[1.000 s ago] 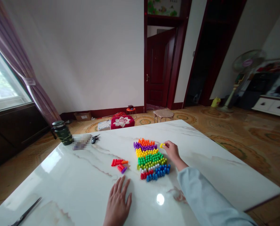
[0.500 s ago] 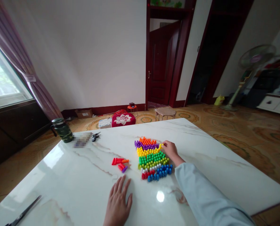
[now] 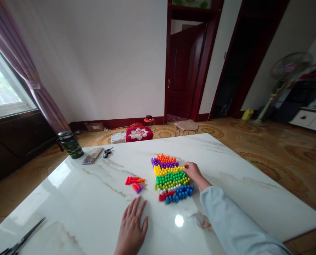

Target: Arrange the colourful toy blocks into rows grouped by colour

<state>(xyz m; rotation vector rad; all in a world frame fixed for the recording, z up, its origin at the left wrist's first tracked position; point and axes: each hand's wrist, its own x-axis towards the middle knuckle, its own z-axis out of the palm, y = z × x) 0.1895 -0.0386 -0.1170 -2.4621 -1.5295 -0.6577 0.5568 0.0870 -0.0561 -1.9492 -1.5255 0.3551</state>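
Note:
My right hand (image 3: pixel 194 171) is at the right end of the yellow row (image 3: pixel 166 171), its thumb and fingers pinched on a small yellow round-headed plastic piece (image 3: pixel 183 168). Similar pieces stand close together in coloured bands: orange (image 3: pixel 166 158), purple (image 3: pixel 165 164), green (image 3: pixel 171 178), olive (image 3: pixel 171 185), white, red (image 3: pixel 166 196) and blue (image 3: pixel 183 193). Palm down on the white marbled table (image 3: pixel 88 212) lies my left hand (image 3: pixel 132 226), fingers spread, holding nothing. Just beyond its fingertips are several loose red pieces (image 3: pixel 132 180), an orange one (image 3: pixel 141 180) and a purple one (image 3: pixel 139 190).
Scissors (image 3: pixel 23 240) lie at the table's near left. Along the far left edge are a camouflage flask (image 3: pixel 71 145), a phone (image 3: pixel 93 156) and keys (image 3: pixel 107 152). Stools (image 3: pixel 187 126) stand past the far edge, and a fan (image 3: pixel 269 99) is farther right.
My right hand has moved slightly down, bringing the yellow piece from a raised tilt to the right end of the yellow row. My left hand stays flat in place.

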